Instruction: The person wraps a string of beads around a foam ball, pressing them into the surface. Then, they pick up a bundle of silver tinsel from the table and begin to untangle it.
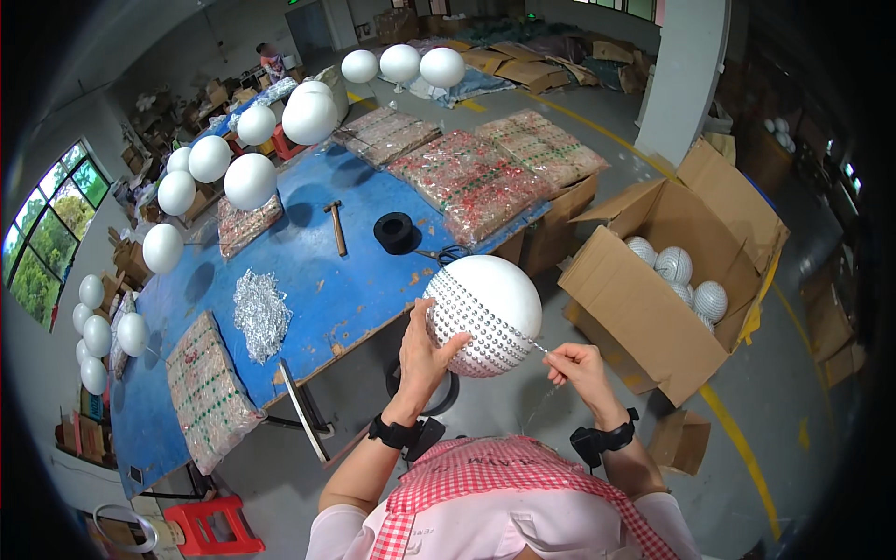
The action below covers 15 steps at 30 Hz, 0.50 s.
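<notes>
A large white foam ball (485,313), partly covered with rows of small silver beads, is held up in front of me. My left hand (425,350) cups its lower left side, thumb and fingers pressed on the beaded part. My right hand (577,364) is just to the right of the ball, with fingers pinched on a thin silver bead string (541,347) that runs to the ball's lower right edge. Both wrists carry black bands.
A blue table (308,280) holds a pile of silver beads (259,313), a hammer (335,227), a black tape roll (396,231), scissors (443,253) and bagged trimmings (471,177). Plain white balls (249,180) stand on sticks around. An open cardboard box (653,299) holds beaded balls.
</notes>
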Each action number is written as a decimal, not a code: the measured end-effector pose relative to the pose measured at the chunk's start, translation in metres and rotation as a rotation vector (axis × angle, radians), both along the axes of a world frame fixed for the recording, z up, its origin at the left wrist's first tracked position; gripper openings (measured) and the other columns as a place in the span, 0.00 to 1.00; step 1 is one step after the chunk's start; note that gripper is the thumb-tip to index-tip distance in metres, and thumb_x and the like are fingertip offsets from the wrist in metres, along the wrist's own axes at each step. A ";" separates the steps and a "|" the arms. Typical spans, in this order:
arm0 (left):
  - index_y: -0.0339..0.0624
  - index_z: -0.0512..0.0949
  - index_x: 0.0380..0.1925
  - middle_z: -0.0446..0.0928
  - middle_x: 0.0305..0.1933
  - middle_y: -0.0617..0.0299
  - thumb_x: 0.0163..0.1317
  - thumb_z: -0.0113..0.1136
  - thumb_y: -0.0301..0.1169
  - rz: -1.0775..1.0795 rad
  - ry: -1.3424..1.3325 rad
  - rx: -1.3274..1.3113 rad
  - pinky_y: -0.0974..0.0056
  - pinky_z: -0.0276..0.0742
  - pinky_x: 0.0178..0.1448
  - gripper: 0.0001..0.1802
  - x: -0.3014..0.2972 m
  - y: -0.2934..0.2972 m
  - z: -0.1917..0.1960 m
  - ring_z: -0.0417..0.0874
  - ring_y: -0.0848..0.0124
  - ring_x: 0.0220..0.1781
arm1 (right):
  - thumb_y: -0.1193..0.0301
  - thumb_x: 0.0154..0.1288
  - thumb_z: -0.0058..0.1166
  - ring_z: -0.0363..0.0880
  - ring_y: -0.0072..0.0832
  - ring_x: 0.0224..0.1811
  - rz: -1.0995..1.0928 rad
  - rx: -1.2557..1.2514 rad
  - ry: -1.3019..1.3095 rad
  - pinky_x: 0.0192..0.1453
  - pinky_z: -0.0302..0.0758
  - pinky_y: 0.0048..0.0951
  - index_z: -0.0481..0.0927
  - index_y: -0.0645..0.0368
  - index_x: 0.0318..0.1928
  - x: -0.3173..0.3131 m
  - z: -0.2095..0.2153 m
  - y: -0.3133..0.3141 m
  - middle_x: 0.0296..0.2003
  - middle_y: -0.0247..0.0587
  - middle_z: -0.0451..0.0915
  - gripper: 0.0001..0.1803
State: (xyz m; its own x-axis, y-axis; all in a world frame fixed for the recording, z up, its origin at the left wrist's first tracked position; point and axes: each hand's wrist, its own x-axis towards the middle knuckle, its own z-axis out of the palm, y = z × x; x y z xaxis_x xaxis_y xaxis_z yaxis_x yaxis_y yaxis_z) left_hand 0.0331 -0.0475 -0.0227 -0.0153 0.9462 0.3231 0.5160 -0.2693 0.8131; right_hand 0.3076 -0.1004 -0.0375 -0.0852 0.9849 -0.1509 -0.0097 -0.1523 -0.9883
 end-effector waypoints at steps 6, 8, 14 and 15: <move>0.34 0.66 0.60 0.67 0.57 0.40 0.53 0.70 0.43 0.028 0.143 0.119 0.53 0.69 0.61 0.39 0.003 -0.002 0.005 0.70 0.47 0.59 | 0.71 0.66 0.56 0.75 0.13 0.23 0.079 -0.095 -0.059 0.26 0.70 0.16 0.82 0.62 0.36 -0.003 0.003 0.001 0.23 0.30 0.79 0.07; 0.33 0.66 0.61 0.68 0.55 0.42 0.55 0.68 0.42 -0.016 0.104 0.052 0.54 0.69 0.61 0.38 0.003 -0.001 0.006 0.70 0.48 0.59 | 0.71 0.66 0.56 0.75 0.14 0.23 0.072 -0.051 -0.084 0.26 0.70 0.17 0.81 0.62 0.37 -0.002 -0.006 0.002 0.24 0.30 0.79 0.07; 0.30 0.55 0.67 0.64 0.62 0.37 0.53 0.69 0.47 -0.061 0.217 0.107 0.54 0.67 0.64 0.50 -0.005 0.006 0.000 0.68 0.46 0.63 | 0.71 0.67 0.55 0.74 0.15 0.22 0.144 -0.165 -0.267 0.24 0.70 0.18 0.81 0.63 0.39 0.004 -0.009 0.002 0.25 0.29 0.79 0.08; 0.30 0.55 0.67 0.64 0.62 0.37 0.53 0.69 0.47 -0.064 0.217 0.107 0.54 0.67 0.64 0.50 -0.003 0.007 0.000 0.68 0.46 0.63 | 0.70 0.67 0.55 0.74 0.14 0.22 0.141 -0.154 -0.229 0.24 0.69 0.17 0.81 0.62 0.39 0.006 -0.011 0.001 0.25 0.29 0.79 0.08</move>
State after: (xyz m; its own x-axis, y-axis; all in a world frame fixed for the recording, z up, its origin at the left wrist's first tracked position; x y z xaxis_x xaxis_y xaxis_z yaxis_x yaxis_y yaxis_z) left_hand 0.0298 -0.0409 -0.0232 0.1238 0.9035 0.4104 0.6545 -0.3852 0.6506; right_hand 0.3131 -0.0993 -0.0481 -0.1659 0.9298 -0.3284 0.2426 -0.2843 -0.9275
